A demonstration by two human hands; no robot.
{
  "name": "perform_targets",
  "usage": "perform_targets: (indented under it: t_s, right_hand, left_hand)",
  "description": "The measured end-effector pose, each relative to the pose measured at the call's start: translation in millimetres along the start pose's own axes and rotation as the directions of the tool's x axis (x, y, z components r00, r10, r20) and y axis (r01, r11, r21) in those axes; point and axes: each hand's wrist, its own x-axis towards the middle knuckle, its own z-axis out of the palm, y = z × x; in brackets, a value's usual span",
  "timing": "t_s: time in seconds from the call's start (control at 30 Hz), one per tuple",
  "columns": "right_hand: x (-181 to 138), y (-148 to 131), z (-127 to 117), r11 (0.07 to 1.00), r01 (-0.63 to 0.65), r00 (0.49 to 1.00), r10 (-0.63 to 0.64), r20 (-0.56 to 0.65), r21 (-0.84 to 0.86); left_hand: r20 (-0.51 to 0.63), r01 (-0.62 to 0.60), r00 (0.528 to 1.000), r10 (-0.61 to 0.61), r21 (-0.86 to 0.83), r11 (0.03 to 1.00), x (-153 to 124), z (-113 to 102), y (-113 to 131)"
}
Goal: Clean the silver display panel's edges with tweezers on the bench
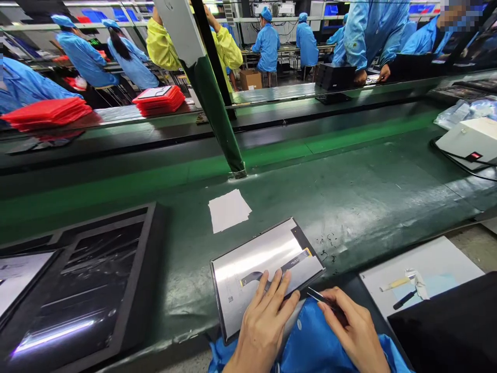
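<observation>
A flat display panel point(248, 261) with a silver metal back lies tilted at the table's front edge. Across that back runs a dark flex cable point(294, 260) with gold-coloured ends. My left hand point(267, 316) rests on the panel's near side with its fingers stretched out, the fingertips over part of the cable. Just right of the panel, my right hand point(347, 324) pinches a pair of dark tweezers point(316, 295), whose tips point left toward the panel's near edge. Small black scraps point(328, 246) lie on the green mat beyond the panel's right corner.
White paper sheets point(229, 211) lie behind the panel. A black foam tray point(147, 248) with panels stands at left. Tools rest on a white board point(435, 269) at right, below a pale box point(469, 142) with cables. A green post point(221, 119) rises mid-table; co-workers sit beyond.
</observation>
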Motion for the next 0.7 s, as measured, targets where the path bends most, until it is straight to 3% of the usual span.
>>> perform_targets:
  t_s: [0.07,0.13,0.27,0.43,0.7]
  right_hand:
    - [6,1,-3,0.981,0.17,0.985,-0.169,0.019,-0.096]
    - [15,1,-7,0.914,0.345,0.938,-0.336,0.078,-0.212]
    - [38,1,-15,0.77,0.558,0.83,-0.514,0.218,-0.308]
    - [56,4,-19,0.716,0.653,0.753,-0.581,0.309,-0.247]
    - [58,0,-14,0.696,0.691,0.713,-0.613,0.34,-0.195]
  left_hand:
    - [0.021,0.007,1.0,-0.007,-0.025,1.0,0,-1,-1]
    - [0.052,0.035,0.998,-0.031,-0.079,0.996,-1,-3,-3]
    - [0.121,0.115,0.987,-0.102,-0.108,0.987,-5,-9,-11]
    - [0.206,0.095,0.976,-0.077,-0.08,0.992,-9,-21,-16]
    - [0.268,0.153,0.957,-0.11,-0.145,0.978,-11,-27,-17]
